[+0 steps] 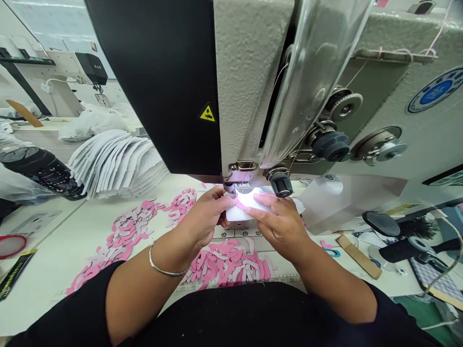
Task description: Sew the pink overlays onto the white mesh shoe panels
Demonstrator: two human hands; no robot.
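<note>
While a bare left hand and right hand grip one white perforated mesh panel beneath a steel presser foot, dozens of curved pink-and-white scraps lie heaped on a white worktable.

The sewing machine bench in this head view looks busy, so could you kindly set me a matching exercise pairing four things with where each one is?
Things:
1. Silver bangle
2. Yellow warning triangle
3. Pink scraps
4. White mesh piece

Places:
A. Held by the left hand and right hand
B. Around the left wrist
C. On the black machine panel
D. Scattered on the white table

Pairs: 1-B, 2-C, 3-D, 4-A
</note>
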